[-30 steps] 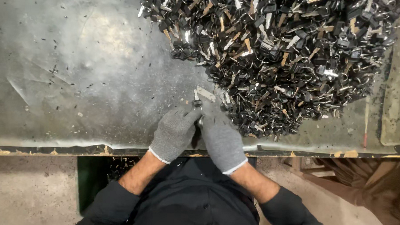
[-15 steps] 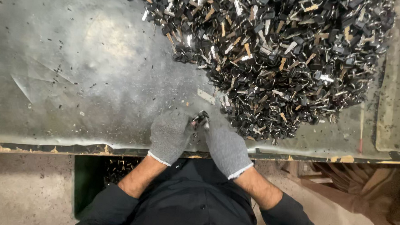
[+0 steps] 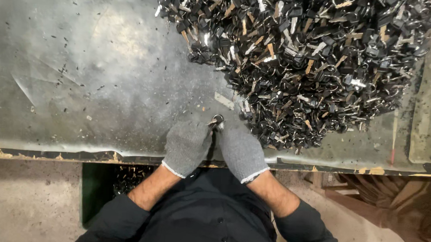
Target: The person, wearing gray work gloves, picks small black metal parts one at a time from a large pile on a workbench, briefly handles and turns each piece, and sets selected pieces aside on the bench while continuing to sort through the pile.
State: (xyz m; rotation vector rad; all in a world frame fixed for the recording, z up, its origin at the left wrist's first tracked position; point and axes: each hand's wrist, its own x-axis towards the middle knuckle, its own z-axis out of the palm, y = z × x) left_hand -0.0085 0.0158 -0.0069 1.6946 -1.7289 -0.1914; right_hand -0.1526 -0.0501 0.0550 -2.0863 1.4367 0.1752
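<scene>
Left hand (image 3: 188,145) and right hand (image 3: 241,150), grey-gloved, clenched together on a small key ring (image 3: 217,120), held above metal worktop (image 3: 81,81), key heap (image 3: 305,57) just beside

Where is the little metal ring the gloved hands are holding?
The metal ring sits low in the head view's centre, pinched between the left hand and right hand, just below-left of the key pile.

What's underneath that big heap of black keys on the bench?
The heap of keys lies on a grey metal benchtop, bare and speckled beside it. Under the heap, nothing shows. Both gloved hands, left hand and right hand, pinch a key ring.
</scene>
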